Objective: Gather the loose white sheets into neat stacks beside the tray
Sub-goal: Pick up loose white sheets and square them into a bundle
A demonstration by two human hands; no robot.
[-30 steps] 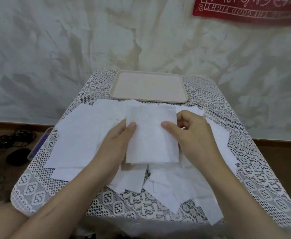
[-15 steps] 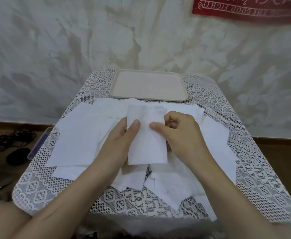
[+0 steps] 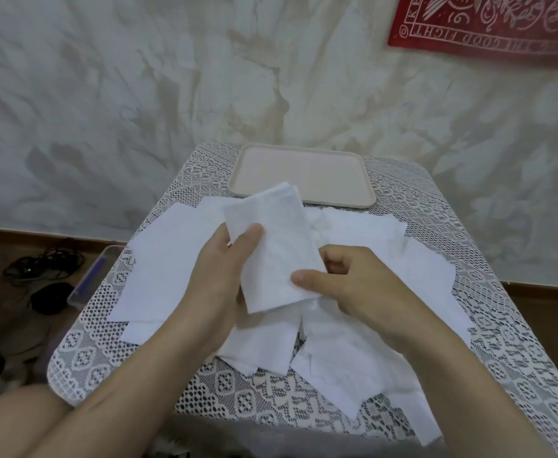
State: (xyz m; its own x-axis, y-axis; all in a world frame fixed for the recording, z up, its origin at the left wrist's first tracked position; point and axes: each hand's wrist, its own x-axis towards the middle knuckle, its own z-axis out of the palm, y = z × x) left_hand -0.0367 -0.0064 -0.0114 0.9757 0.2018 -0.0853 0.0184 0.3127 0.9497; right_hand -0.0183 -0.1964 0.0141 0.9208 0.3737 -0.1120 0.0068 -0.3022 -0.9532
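White folded sheet (image 3: 272,246) was held above the scattered sheets (image 3: 171,259), left grip (image 3: 219,279) and right grip (image 3: 353,285) both pinching it.

Grips the folded white sheet (image 3: 272,241) with the left hand (image 3: 223,262), thumb across its front, fingers behind. Pinches its lower right edge with the right hand (image 3: 353,285), thumb on top, other fingers curled. Extends both bare forearms forward, converging toward centre.

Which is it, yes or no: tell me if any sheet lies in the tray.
No, the tray shows only its bare floor; the nearest sheet is held by the left hand and right hand.
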